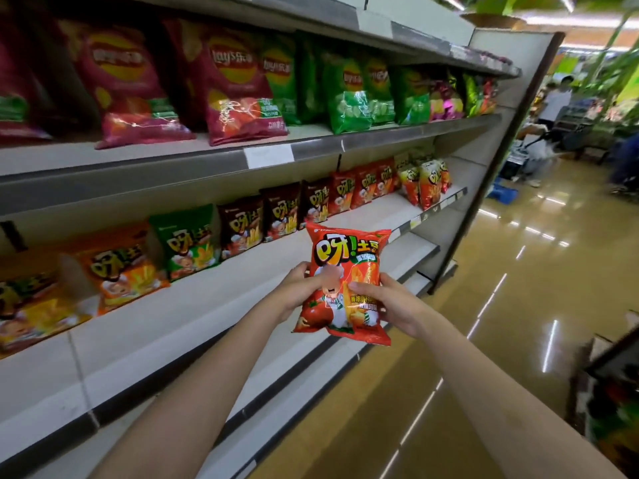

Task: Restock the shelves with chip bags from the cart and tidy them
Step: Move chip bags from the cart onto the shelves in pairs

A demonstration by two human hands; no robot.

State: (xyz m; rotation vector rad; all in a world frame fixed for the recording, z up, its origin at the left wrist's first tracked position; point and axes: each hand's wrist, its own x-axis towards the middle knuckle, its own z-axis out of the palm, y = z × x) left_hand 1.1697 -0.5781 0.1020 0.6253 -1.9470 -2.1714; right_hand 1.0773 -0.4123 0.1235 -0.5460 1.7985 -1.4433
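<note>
I hold one red chip bag (pixel 345 267) upright in front of the middle shelf (pixel 193 305). My left hand (pixel 297 292) grips its left edge and my right hand (pixel 390 302) grips its right side, thumb on the front. Along the back of that shelf stand small bags: orange (pixel 117 271), green (pixel 188 240), dark brown (pixel 242 226) and red ones (pixel 363 184) further right. The front strip of the shelf is bare white. At the lower right edge a cart (pixel 612 392) shows only partly and blurred.
The upper shelf (pixel 207 160) carries large magenta bags (pixel 238 95) and green bags (pixel 349 95). A lower shelf (pixel 411 250) juts out beneath. A glossy floor aisle (pixel 501 305) runs right of the shelving. People and a blue crate (pixel 503 194) are at the far end.
</note>
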